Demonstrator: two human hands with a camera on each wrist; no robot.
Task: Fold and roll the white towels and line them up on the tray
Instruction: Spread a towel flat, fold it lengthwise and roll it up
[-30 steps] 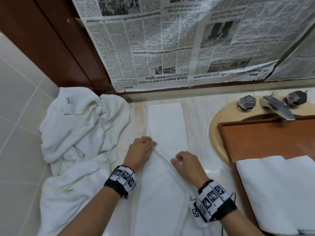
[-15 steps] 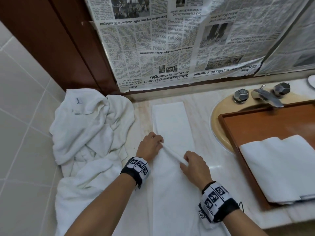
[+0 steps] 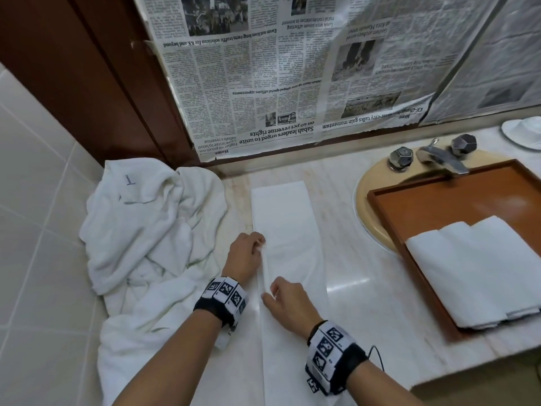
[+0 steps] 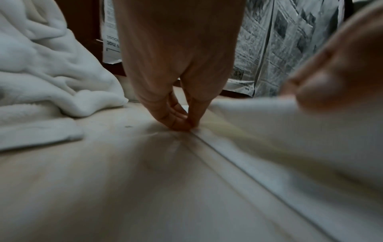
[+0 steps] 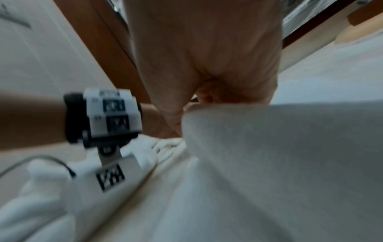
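Note:
A long white towel strip (image 3: 285, 221) lies lengthwise on the marble counter. My left hand (image 3: 248, 253) pinches its left edge, fingertips (image 4: 182, 122) pressed at the fold line. Just nearer, my right hand (image 3: 285, 300) grips the same edge, and a raised fold of the towel (image 5: 259, 139) shows below that hand. Both hands sit at the strip's left side. Two rolled white towels (image 3: 474, 268) lie side by side on the brown wooden tray (image 3: 456, 200) at the right.
A heap of loose white towels (image 3: 146, 238) fills the counter's left, against a tiled wall. The tray rests over a beige sink (image 3: 366, 194) with a chrome tap (image 3: 439, 156). Newspaper (image 3: 292, 68) covers the wall behind. A white dish (image 3: 524, 131) sits far right.
Both hands have carried the towel's folded edge leftward, so the fold now runs along the strip's left side. The head view has also pulled back and shifted.

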